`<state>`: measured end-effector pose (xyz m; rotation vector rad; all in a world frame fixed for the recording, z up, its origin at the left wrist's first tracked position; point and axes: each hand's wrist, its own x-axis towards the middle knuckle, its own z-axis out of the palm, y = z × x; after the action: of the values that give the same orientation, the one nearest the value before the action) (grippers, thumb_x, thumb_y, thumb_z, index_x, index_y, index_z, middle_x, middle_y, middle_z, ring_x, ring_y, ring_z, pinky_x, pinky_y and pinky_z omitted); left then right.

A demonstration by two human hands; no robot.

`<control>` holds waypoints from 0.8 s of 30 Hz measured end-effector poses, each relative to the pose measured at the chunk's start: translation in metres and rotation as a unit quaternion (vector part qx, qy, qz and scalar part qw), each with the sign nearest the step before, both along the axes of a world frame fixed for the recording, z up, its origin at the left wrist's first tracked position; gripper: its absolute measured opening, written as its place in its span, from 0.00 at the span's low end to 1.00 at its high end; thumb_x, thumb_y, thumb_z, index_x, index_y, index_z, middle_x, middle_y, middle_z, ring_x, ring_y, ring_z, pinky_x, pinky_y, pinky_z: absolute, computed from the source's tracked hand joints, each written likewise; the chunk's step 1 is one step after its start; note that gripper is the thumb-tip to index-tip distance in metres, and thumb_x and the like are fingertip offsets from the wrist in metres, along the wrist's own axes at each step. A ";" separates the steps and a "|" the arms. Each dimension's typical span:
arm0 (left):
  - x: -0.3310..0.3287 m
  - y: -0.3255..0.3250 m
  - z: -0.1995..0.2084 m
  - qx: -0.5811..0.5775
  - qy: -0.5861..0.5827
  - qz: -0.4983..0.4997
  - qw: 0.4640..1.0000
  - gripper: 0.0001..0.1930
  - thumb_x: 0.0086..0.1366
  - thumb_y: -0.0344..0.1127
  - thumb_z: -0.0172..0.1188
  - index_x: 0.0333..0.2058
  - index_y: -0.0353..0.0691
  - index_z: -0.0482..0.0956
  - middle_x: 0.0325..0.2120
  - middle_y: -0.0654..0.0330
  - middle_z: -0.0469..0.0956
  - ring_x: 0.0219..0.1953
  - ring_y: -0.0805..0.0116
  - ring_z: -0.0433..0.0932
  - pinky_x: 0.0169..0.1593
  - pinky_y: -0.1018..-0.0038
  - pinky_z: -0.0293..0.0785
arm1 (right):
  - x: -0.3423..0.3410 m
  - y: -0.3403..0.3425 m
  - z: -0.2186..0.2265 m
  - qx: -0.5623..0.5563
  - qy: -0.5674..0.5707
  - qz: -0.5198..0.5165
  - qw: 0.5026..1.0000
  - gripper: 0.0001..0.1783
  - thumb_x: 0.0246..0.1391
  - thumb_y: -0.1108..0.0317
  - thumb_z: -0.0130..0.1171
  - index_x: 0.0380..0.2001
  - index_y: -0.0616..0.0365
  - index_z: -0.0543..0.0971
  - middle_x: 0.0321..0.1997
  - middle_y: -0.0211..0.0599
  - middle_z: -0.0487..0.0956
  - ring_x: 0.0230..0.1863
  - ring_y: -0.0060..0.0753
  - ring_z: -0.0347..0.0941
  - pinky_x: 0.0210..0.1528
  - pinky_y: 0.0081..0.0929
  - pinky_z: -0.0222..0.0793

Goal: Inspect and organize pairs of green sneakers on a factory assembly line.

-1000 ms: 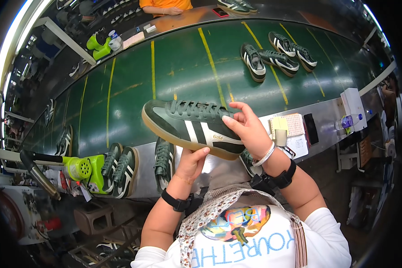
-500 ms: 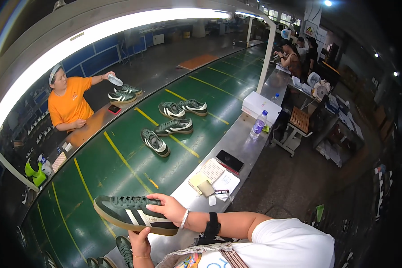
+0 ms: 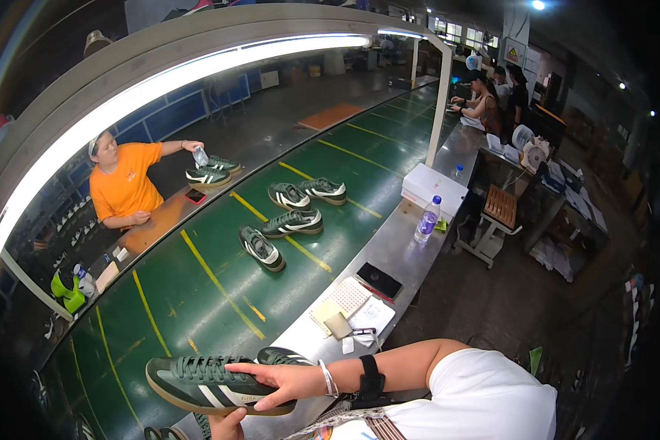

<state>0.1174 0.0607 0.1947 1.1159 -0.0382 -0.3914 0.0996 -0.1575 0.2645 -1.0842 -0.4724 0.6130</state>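
A dark green sneaker [image 3: 198,378] with white side stripes and a gum sole is held at the near edge of the green conveyor belt, its toe to the left. My right hand [image 3: 290,381] lies over it, fingers along the laces and thumb on the near side. From below, my left hand [image 3: 229,424] grips the sole edge; most of that hand is cut off or hidden. Part of a second green sneaker [image 3: 280,356] shows just behind my right hand. Several matching sneakers [image 3: 293,222] rest in a group on the belt [image 3: 198,323].
On the metal ledge [image 3: 389,293] lie a phone [image 3: 378,281], papers [image 3: 372,315], a bottle [image 3: 427,220] and a white box [image 3: 434,189]. Across the belt a person in an orange shirt [image 3: 128,183] holds something pale above sneakers [image 3: 207,176]. A lamp frame [image 3: 438,110] arches overhead.
The held sneaker has moved lower, and my right hand has shifted from its collar onto the laces and side. A second sneaker now shows behind it. The person opposite has tilted the pale item.
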 end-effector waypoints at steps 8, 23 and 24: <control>-0.045 0.023 0.015 -0.067 0.021 0.196 0.978 0.35 0.50 0.46 0.51 0.56 0.35 0.57 0.53 0.51 0.62 0.55 0.55 0.62 0.58 0.62 0.58 | 0.006 0.073 0.008 -0.172 -0.163 -0.079 0.968 0.30 0.48 0.71 0.54 0.57 0.51 0.60 0.45 0.42 0.74 0.46 0.31 0.72 0.48 0.22 0.65; -0.163 0.182 0.042 -0.168 0.076 0.487 0.854 0.32 0.63 0.57 0.41 0.53 0.32 0.62 0.50 0.51 0.66 0.47 0.58 0.67 0.51 0.65 0.64 | -0.055 0.291 0.000 0.012 0.136 0.208 0.969 0.44 0.50 0.72 0.55 0.64 0.50 0.41 0.50 0.38 0.69 0.48 0.22 0.66 0.49 0.21 0.61; -0.168 0.194 0.028 -0.124 0.015 0.515 0.848 0.30 0.62 0.53 0.44 0.54 0.33 0.60 0.51 0.51 0.65 0.49 0.58 0.66 0.53 0.65 0.62 | -0.064 0.310 -0.003 0.001 0.125 0.238 0.963 0.44 0.48 0.71 0.56 0.64 0.50 0.42 0.45 0.35 0.70 0.41 0.21 0.65 0.44 0.19 0.61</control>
<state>-0.0503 0.2547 0.2229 0.7331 0.5142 0.5561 0.0356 0.1524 0.2618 -0.8766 -0.5154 1.1593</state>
